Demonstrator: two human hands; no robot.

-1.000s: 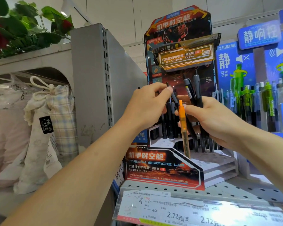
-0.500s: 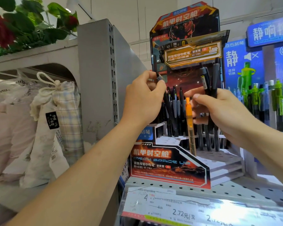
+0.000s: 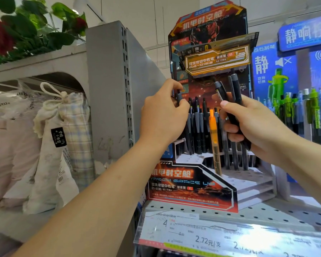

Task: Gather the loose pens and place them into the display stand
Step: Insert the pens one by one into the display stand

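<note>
Pen (image 3: pixel 178 98) mostly hidden in left hand (image 3: pixel 163 115)

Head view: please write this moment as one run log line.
left hand: lowering black pen into display stand | right hand: holding pen bundle | orange pen: in stand

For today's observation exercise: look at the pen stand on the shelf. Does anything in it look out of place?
Yes. One orange pen stands among the black pens in the display stand. It is the only one of that colour and stands further forward than the black rows.
</note>
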